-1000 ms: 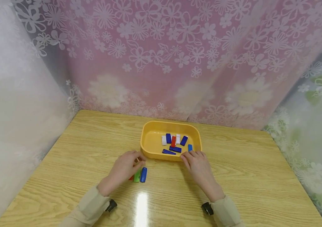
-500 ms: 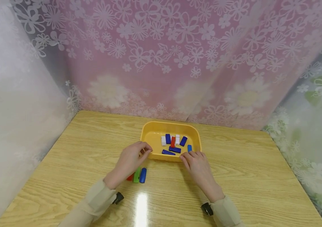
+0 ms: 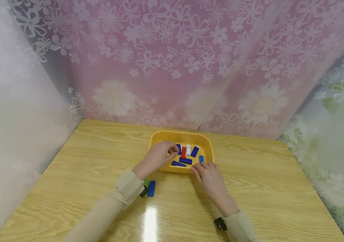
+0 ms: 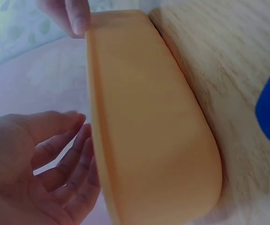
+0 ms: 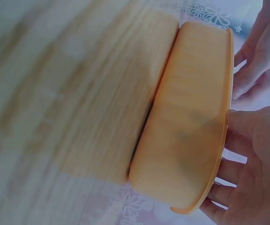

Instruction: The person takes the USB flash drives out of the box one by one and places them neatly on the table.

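Scene: a person sits at a wooden table (image 3: 69, 174) enclosed by flowered lace curtains (image 3: 190, 67), seen from a head camera looking down.
Tray: a yellow tray (image 3: 161, 138) stands near the middle of the table, just beyond both hands.
Tray contents: small flat blocks lie inside it, several dark blue, one red block (image 3: 183, 152), one white block (image 3: 188, 150) and one lighter blue block (image 3: 201, 159) close to the near rim.
Left hand: the left hand (image 3: 158, 157) reaches over the tray's near left rim, above the blocks inside.
Left grip: the fingers (image 4: 74, 159) are loosely bent and spread; whether they touch or pinch a block cannot be told.
Right hand: the right hand (image 3: 209, 178) rests at the tray's near right edge, palm down.
Right grip: the fingers (image 5: 230, 180) are nearly straight, with fingertips against the tray's rim and holding nothing.
Beside the tray: a green block (image 3: 146, 183) and a blue block (image 3: 151, 188) lie side by side on the table, just by the left sleeve (image 3: 123, 190).
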A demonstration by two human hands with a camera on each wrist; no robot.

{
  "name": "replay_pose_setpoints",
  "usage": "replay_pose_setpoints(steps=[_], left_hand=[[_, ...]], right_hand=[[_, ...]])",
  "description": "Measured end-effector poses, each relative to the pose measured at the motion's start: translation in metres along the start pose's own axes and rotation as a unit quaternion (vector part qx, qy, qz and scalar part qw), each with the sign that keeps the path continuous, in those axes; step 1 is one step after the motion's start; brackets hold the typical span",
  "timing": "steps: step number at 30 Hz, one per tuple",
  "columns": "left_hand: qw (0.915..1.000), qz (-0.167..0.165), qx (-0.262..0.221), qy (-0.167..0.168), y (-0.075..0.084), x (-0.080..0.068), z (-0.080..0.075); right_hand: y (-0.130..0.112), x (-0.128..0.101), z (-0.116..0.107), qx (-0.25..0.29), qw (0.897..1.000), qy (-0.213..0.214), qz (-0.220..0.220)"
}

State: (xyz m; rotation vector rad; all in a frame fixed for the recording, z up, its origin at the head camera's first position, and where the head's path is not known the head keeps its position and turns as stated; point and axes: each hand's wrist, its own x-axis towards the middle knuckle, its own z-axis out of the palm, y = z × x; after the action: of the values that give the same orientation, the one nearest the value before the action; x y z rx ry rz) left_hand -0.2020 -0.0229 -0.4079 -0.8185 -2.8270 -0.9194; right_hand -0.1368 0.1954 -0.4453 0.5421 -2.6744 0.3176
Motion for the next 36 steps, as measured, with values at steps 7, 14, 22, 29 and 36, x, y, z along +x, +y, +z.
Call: replay_pose_setpoints(steps=[7,14,22,29,36], left_hand=[[0.9947,0.017,0.019,-0.099,-0.004,0.021,0.016],[0.9875,0.035,0.048,-0.146,-0.006,0.031,0.024],[0.9829,-0.007,0.071,-0.170,-0.007,0.038,0.028],[0.9847,-0.023,0.092,-0.146,-0.009,0.039,0.028],[0.9917,-0.009,0.080,-0.101,-0.009,0.037,0.025]], right_hand=[[0.001,0.000,0.001,0.000,1.000,0.003,-0.003],[0.000,0.000,0.001,0.004,1.000,0.007,-0.009],[0.002,-0.001,0.001,0.009,1.000,0.007,-0.007],[0.001,0.000,0.001,0.011,1.000,0.013,-0.012],[0.000,0.000,-0.001,0.014,1.000,0.008,-0.008]])
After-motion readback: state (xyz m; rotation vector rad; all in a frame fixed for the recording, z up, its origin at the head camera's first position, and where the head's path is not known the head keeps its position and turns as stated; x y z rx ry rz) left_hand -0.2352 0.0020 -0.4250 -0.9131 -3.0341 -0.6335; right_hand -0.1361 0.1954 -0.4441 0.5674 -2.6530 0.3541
